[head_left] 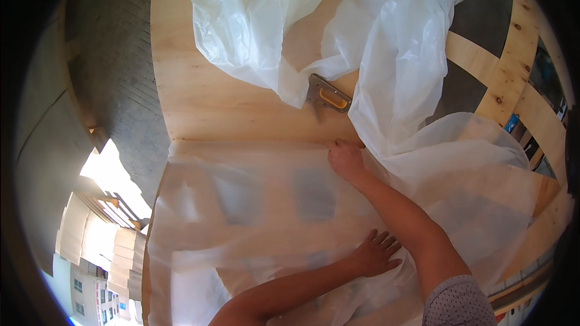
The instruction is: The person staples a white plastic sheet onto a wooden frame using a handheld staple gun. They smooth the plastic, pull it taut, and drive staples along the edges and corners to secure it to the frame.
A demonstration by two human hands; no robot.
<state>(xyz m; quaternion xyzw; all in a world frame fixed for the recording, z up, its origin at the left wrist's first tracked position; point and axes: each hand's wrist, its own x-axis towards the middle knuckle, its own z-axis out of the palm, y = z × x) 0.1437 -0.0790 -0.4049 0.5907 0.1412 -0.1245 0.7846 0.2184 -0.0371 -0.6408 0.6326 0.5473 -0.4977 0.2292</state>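
Note:
A translucent white plastic sheet (272, 199) is spread over a wooden frame, its far edge lying along a seam with a plywood panel (223, 102). My right hand (346, 160) is closed at that far edge, with the fingers curled down on the plastic. Nearer to me, my left hand (376, 255) rests on the sheet with its fingers spread. Beyond my right hand, a grey tool with a yellow handle, which looks like a staple gun (330, 94), lies on the plywood. Loose folds of plastic (399, 54) heap up around it and fall to the right.
Crossing wooden slats (504, 78) with dark gaps between them stand at the right. Grey paved floor (112, 66) lies to the left of the panel. Bright sunlight falls at the lower left, where a building (96, 293) shows outside.

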